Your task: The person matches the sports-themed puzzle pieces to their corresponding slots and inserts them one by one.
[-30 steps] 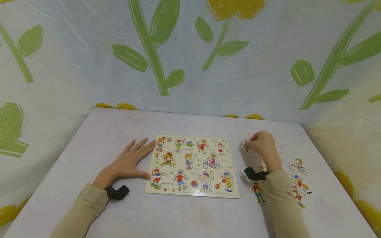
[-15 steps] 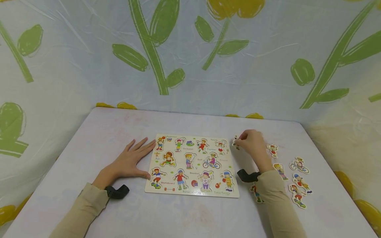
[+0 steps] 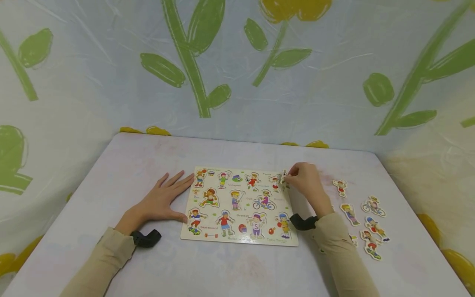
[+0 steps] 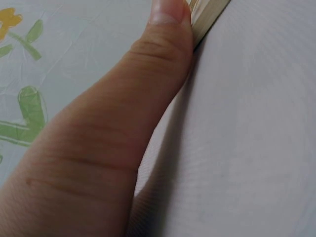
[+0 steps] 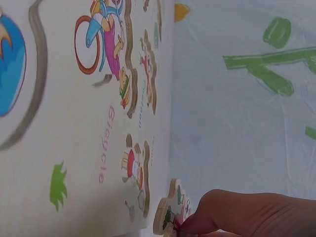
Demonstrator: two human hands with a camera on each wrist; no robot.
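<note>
A wooden puzzle board (image 3: 194, 236) with printed sport figures lies mid-table. My left hand (image 3: 157, 204) rests with fingers spread at its left side; in the left wrist view the thumb (image 4: 163, 54) meets the board's edge (image 4: 210, 19). With thumb and fingers my right hand (image 3: 307, 181) pinches a small puzzle piece (image 3: 284, 175), a figure with a football. That piece overlaps the board's upper right corner, close to the tennis figure. In the right wrist view the piece (image 5: 170, 210) stands tilted, its wooden side showing, with the fingers covering part of it.
Right of the board lie several loose puzzle pieces: a racket figure (image 3: 339, 188), a golfer (image 3: 350, 215), a cyclist (image 3: 373, 206), a skateboarder (image 3: 371, 245) and another figure (image 3: 377, 229). The right sleeve (image 3: 343, 251) partly covers more pieces. Flower-printed sheeting (image 3: 237, 103) surrounds the table.
My right hand has carried the football piece leftward from beside the loose pieces to the board's upper right corner. My left hand has stayed in place.
</note>
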